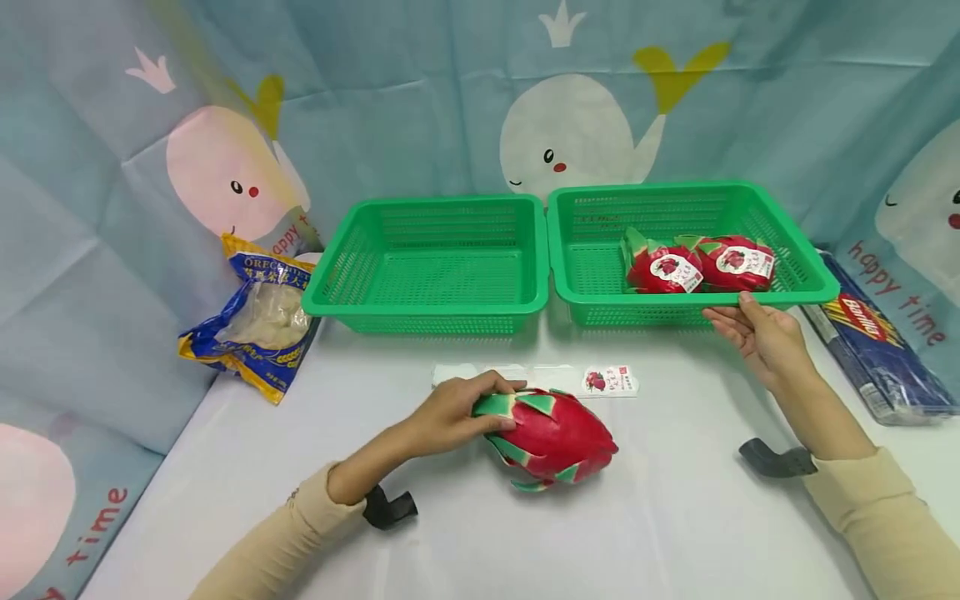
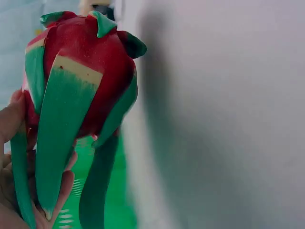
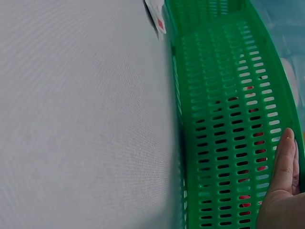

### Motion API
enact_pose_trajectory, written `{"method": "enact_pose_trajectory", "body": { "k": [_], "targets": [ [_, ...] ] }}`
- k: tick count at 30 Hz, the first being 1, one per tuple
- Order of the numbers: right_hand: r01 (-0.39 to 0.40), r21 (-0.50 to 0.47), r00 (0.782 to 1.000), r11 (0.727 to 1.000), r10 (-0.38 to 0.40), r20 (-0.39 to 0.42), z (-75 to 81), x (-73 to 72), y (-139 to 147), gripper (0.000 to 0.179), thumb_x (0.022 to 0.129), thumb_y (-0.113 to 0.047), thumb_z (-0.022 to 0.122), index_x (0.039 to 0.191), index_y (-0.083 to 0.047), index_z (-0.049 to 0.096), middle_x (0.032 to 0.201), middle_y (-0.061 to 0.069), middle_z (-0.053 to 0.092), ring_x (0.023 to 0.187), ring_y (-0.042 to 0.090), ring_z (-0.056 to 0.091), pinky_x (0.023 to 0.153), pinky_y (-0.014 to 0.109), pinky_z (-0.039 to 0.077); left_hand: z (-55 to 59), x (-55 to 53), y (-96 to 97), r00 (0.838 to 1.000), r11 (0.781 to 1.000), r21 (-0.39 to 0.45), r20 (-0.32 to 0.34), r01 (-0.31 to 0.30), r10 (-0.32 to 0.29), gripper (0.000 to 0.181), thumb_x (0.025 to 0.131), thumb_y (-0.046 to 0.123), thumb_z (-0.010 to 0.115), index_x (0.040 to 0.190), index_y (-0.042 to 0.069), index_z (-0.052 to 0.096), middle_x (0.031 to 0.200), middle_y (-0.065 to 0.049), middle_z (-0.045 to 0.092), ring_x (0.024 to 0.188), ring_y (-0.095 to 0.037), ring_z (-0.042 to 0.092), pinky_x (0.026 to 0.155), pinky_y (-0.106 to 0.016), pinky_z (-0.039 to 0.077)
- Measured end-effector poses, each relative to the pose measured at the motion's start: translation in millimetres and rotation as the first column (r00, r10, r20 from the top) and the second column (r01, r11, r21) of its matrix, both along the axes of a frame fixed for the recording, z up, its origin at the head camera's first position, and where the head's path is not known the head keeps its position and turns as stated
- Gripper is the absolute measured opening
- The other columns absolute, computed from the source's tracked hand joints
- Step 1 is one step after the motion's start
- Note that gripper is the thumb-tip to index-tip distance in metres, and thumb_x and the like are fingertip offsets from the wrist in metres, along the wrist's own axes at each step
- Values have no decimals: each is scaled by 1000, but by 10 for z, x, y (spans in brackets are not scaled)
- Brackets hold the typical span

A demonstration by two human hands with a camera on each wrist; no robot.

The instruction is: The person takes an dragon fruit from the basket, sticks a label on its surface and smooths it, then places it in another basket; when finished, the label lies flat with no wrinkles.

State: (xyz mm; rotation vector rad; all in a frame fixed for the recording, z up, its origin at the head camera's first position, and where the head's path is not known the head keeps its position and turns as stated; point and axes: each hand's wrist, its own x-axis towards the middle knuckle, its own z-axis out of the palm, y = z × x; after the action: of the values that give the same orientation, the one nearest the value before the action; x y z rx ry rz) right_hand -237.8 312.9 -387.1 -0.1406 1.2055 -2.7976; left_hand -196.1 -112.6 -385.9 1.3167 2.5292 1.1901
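Note:
My left hand (image 1: 457, 414) grips a red dragon fruit (image 1: 558, 437) by its green-leaved end, above the white table. The left wrist view shows the long green leaves of this dragon fruit (image 2: 71, 109) and part of the hand (image 2: 12, 157) around them. My right hand (image 1: 765, 337) holds the front rim of the right green basket (image 1: 637, 297), thumb at the rim and other fingers below it. Inside that basket lie two dragon fruits (image 1: 660, 265) with white labels. In the right wrist view, the hand (image 3: 283, 181) is against the slotted basket wall (image 3: 219, 143).
A second green basket (image 1: 427, 310) stands to the left, touching the right one. Behind the held fruit lies a white strip of labels (image 1: 562, 379). A blue-and-yellow bag (image 1: 262, 321) is at the left, a dark blue package (image 1: 885, 342) at the right. A patterned curtain (image 1: 420, 108) hangs behind.

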Motion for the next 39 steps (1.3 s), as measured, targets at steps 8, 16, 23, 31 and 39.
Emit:
{"method": "enact_pose_trajectory", "body": {
  "k": [8,16,23,31,39],
  "targets": [
    [-35,98,999,995,36,-12,-29,-4,-68,24,98,-13,40,99,2,58,92,17,71,87,24,69,76,30,54,-297,18,47,983,998,-7,172,61,-59,25,93,27,55,113,15,47,103,3,66,89,-3,60,81,-22,48],
    [18,975,931,222,352,-97,-13,34,-619,32,89,-18,61,110,6,61,100,10,70,91,17,67,77,29,55,-213,-88,-4,955,994,-7,278,112,-106,27,95,25,51,120,15,46,119,1,60,111,-11,56,94,-30,46],
    [275,946,843,-172,515,-152,-75,50,-1071,43,74,-13,75,111,6,63,102,16,65,89,27,60,73,39,51,72,-202,-62,988,999,-39,157,-2,8,30,98,25,44,123,11,52,126,-5,58,112,-25,58,93,-37,47],
    [286,954,836,-90,510,-202,-89,-39,-1131,11,80,-2,67,90,2,68,83,7,65,76,16,54,65,28,46,120,-403,-48,990,988,-80,-71,-130,124,28,88,20,62,113,7,64,113,-5,66,112,-19,58,92,-37,48],
    [148,981,846,122,499,-190,92,-85,-1162,10,87,-8,61,91,-2,68,78,4,66,65,6,47,58,19,42,4,-484,23,950,973,-102,-261,-206,174,36,85,21,65,116,5,63,114,-9,66,110,-22,60,92,-36,49]
  ]
}}
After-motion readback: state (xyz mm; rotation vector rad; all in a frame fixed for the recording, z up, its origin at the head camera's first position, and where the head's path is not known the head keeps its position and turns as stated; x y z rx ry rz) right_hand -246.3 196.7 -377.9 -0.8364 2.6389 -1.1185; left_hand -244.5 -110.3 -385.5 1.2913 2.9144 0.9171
